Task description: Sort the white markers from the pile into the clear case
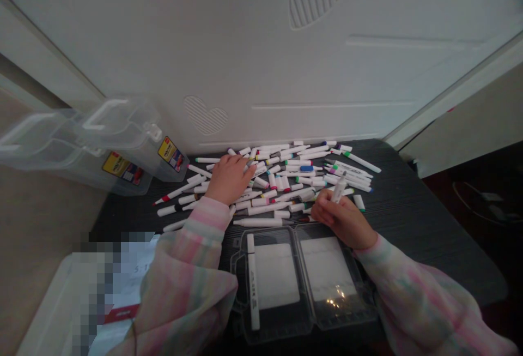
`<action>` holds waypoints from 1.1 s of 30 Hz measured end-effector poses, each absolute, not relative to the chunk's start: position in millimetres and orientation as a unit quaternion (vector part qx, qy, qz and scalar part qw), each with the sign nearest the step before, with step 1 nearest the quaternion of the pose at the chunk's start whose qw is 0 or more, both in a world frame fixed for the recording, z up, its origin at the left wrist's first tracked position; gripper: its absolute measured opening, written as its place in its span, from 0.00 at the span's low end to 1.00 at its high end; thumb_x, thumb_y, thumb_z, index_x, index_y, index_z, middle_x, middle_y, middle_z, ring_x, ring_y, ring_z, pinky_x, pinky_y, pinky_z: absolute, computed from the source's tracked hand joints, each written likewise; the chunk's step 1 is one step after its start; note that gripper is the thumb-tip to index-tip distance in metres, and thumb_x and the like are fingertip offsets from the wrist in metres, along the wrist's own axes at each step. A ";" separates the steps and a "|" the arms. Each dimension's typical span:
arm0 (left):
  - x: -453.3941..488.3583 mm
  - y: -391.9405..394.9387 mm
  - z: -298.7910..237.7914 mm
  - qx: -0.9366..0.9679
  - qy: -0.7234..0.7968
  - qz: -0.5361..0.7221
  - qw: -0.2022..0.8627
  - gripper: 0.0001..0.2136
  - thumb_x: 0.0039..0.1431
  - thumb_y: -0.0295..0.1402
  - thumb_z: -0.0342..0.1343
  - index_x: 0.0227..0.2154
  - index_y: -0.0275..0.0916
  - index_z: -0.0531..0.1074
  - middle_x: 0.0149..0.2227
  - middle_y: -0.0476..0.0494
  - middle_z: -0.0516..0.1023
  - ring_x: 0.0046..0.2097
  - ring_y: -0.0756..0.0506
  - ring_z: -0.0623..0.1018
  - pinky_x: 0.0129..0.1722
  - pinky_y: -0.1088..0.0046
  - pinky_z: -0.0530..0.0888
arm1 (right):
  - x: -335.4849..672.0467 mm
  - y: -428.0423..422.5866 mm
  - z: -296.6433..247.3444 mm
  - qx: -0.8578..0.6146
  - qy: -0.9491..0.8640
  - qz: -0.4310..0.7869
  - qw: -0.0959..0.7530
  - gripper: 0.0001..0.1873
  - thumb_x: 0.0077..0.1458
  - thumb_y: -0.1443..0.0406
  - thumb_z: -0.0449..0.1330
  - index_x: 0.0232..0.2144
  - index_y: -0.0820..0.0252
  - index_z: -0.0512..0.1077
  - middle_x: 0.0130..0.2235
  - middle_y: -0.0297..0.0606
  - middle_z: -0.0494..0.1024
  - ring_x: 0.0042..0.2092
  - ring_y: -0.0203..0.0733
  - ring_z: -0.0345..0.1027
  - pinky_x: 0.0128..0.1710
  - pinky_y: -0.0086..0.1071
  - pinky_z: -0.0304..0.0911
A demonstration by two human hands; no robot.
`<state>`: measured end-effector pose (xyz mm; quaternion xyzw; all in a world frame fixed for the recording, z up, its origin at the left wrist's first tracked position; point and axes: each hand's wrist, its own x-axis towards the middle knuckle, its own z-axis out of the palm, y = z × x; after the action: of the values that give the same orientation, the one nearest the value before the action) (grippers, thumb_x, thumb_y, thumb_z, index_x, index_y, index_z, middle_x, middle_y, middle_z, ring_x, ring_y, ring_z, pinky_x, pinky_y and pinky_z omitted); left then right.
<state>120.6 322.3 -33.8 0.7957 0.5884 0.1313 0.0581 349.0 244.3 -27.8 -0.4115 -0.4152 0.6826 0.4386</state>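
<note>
My left hand (231,178) rests over the left part of a spread of loose white markers (265,209), palm down, its fingers reaching forward and apart among them. A grey marker tip shows beside its thumb, and what lies under the palm is hidden. Closed around an uncapped marker (338,189), my right hand (341,215) is at the right side of the spread, the grey tip pointing up. Below the hands lies an opened clear plastic case (306,279) with white inserts. One white marker (253,282) lies lengthwise in its left half.
Two clear plastic bins (153,151) with raised lids stand at the left. A white panel (265,61) with heart reliefs rises behind the dark table (429,236). A white marker cap (359,202) lies right of my right hand. A partly blurred-out bright item (126,290) is at lower left.
</note>
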 end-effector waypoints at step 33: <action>125.6 323.1 -32.8 0.765 0.620 0.154 0.078 0.21 0.57 0.43 0.39 0.36 0.34 0.72 0.48 0.35 0.67 0.50 0.39 0.66 0.48 0.58 0.61 | 349.2 244.5 -27.2 -0.414 -0.414 0.683 0.438 0.15 0.48 0.60 0.57 0.18 0.59 0.57 0.13 0.25 0.53 0.18 0.29 0.45 0.22 0.29 0.42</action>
<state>125.6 323.1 -32.8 0.7651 0.6203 0.1540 0.0778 349.2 244.5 -27.2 -0.4135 -0.4136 0.6827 0.4381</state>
